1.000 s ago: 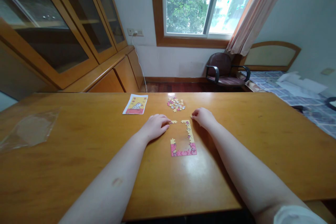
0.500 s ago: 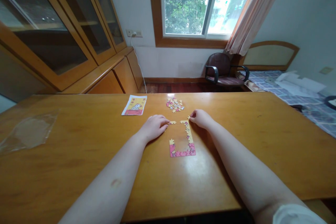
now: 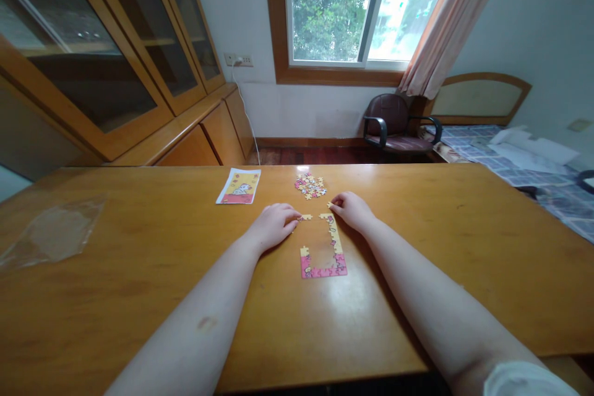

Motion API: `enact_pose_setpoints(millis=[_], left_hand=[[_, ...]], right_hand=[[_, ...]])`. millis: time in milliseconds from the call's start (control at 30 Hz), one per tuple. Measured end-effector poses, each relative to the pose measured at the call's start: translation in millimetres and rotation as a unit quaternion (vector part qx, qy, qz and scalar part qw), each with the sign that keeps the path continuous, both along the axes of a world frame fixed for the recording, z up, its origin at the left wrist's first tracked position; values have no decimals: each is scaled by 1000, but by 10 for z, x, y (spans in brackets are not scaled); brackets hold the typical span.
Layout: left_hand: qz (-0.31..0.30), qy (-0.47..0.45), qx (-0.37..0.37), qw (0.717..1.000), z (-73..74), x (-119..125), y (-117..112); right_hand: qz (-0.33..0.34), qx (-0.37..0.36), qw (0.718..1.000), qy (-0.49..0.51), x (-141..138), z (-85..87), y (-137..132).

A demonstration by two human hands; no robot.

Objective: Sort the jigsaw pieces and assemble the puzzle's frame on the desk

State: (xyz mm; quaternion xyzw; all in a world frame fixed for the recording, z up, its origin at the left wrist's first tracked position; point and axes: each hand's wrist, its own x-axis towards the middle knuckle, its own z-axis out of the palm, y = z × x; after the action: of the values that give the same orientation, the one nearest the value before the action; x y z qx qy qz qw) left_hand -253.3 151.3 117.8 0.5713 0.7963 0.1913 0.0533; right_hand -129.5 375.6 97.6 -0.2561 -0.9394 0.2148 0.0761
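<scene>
A wooden table (image 3: 139, 272) carries a clear plastic bag (image 3: 58, 232), a person's left hand (image 3: 277, 223) and right hand (image 3: 351, 207), and a partly joined puzzle border (image 3: 341, 260).
The bag lies flat at the far left, well apart from everything else; the hands stand either side of the border's upper end, which lies nearer the person, pink along the bottom, yellow up the right, with gaps at the left and top. Beyond the left hand is a printed picture card (image 3: 238, 187); beyond the border, a heap of loose pieces (image 3: 310, 185). The left fingertips touch a short yellow strip (image 3: 306, 217) left of the border's top end; gripping or only pressing, I cannot tell. The right hand pinches a single yellow piece (image 3: 329, 205) just beyond the border's upper right corner.
</scene>
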Motion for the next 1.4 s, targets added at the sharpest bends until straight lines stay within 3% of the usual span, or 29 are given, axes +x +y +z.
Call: enact_pose_setpoints(millis=[267,633,1033,1400], left_hand=[[2,-1,-4,1000,-1,7,3],[-4,8,-16,1000,8,41,13],[6,19,-15,1000,-2,8,2],[11,17,-15,1000,8,9,1]], right_hand=[[57,91,994,-27,-98,78,-131],[128,87,988,-17,-163,149,-343],[148,105,983,-36,-114,235,-524],[172,123,975,-62,-100,199,-566]])
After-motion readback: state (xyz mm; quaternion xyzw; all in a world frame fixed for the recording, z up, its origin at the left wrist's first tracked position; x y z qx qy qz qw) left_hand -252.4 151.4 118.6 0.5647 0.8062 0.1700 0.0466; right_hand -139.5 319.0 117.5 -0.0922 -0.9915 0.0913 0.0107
